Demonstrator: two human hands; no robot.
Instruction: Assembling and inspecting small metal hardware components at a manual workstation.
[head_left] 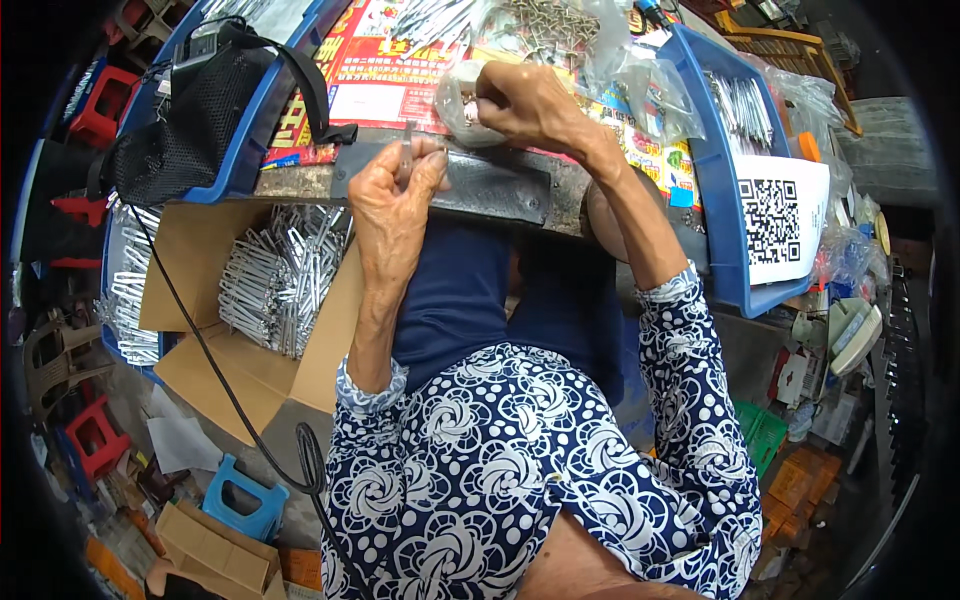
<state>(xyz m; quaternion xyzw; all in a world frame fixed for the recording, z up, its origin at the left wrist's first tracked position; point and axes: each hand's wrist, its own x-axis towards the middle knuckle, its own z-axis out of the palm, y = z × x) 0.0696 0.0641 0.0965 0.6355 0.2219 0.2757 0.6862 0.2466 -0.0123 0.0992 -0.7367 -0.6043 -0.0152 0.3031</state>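
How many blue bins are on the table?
2. One blue bin sits at the left under a black mesh bag; the other blue bin sits at the right, holding metal pieces. More may be hidden outside the view.

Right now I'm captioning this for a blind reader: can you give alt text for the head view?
A person's left hand pinches a small metal piece at a worn bench edge, while the right hand reaches into a clear plastic bag. A cardboard box of metal parts sits lower left.

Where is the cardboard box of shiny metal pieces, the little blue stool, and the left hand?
cardboard box (190,262), head view, left flap.
blue stool (243,498), head view, its top.
left hand (392,195), head view, back of hand.
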